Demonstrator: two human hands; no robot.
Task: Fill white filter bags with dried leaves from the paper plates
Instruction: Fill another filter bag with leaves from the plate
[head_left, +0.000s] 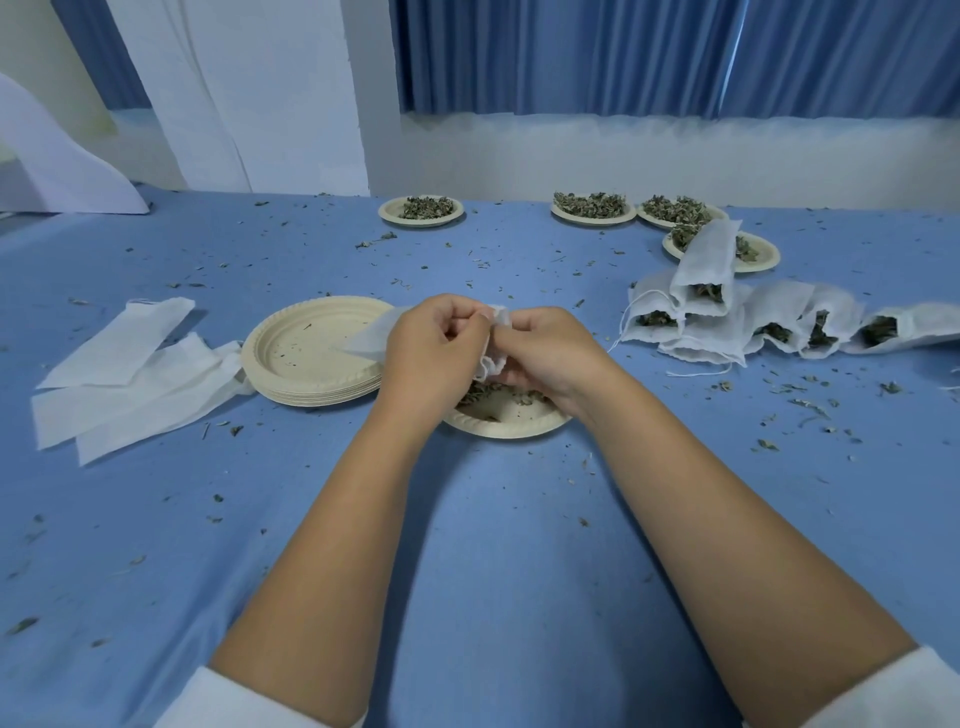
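Note:
Both hands meet at the table's middle on one white filter bag (371, 338). My left hand (434, 345) pinches the bag's gathered mouth, and my right hand (545, 351) grips the same bunched edge from the other side. The bag's flat body sticks out to the left over the stack of plates. Under my hands sits a paper plate (506, 422) holding dried leaves (483, 396), mostly hidden by my wrists.
A stack of empty paper plates (311, 353) stands left of my hands, with flat empty filter bags (124, 374) further left. Several filled bags (737, 322) lie at the right. Plates of leaves (421, 210) line the far edge. Leaf crumbs dot the blue cloth (493, 545).

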